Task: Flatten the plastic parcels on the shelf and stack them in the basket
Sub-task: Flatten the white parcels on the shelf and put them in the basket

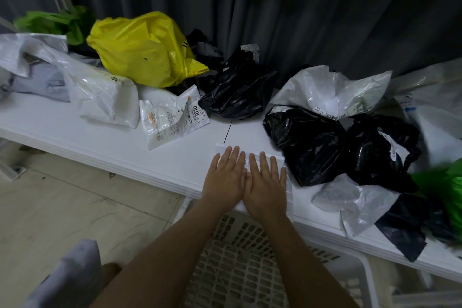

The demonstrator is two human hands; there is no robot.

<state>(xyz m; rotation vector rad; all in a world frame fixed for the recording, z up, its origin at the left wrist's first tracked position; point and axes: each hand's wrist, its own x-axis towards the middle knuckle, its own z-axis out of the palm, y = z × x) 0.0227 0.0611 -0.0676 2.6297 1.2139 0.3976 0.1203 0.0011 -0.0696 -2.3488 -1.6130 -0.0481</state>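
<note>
Head view: the left hand (225,177) and right hand (266,182) lie side by side, fingers straight, pressing a white parcel (287,184) flat at the shelf's (100,137) front edge, lower centre. The flattening step looks underway; next it likely must slide off into the white basket (240,265) directly below. Crumpled black, white, yellow and green bags crowd the shelf before a grey curtain (300,7).

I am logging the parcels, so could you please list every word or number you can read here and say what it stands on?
"3010": on the label of the small white parcel mid-shelf.
The fine print and barcode on that label: too small to read.
Label on the white parcel at the right: blurred.
Label on the black parcel: unreadable.
Print on the flat parcel under both hands: too small.
Black marks on the yellow bag: unclear.
</note>
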